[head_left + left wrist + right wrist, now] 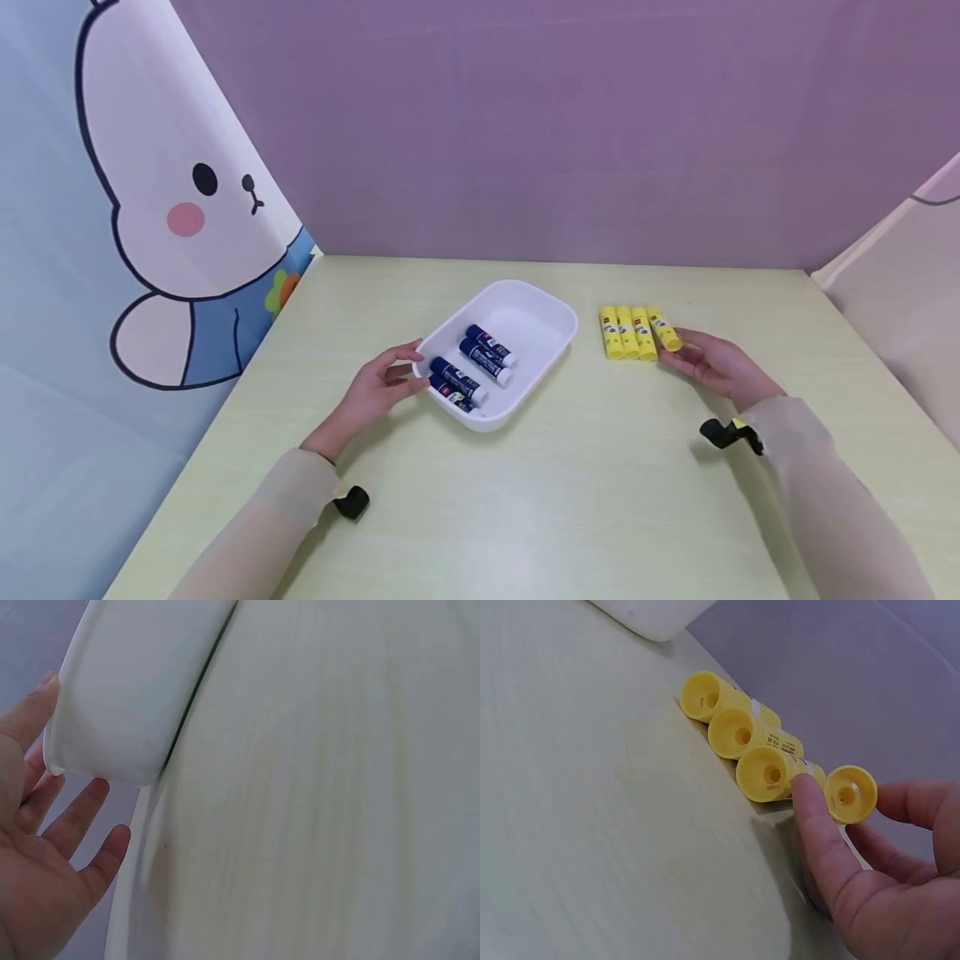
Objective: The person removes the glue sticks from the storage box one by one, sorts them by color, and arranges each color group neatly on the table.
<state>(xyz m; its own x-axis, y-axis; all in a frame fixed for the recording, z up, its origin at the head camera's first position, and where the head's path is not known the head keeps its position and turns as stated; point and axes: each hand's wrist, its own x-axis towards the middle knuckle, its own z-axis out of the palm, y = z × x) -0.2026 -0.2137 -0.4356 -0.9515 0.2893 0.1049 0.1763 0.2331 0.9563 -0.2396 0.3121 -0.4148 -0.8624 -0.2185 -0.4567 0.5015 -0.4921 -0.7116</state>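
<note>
A white tray [542, 367] stands at an angle on the table, with several dark blue glue sticks [486, 360] lying inside. My left hand [378, 385] holds the tray's near left corner. In the left wrist view its thumb lies at the rim, and other fingers are spread by the end wall. To the right, three yellow glue sticks [628, 333] lie side by side. Beside them, my right hand [716, 362] pinches another yellow glue stick [851, 795], which is tilted with its near end slightly raised from the row.
The pale wooden table [540, 508] meets a purple backdrop [525, 150] at its far edge. A blue curtain with a cartoon figure [157, 183] hangs along the left. Black wrist devices [352, 502] sit under both sleeves.
</note>
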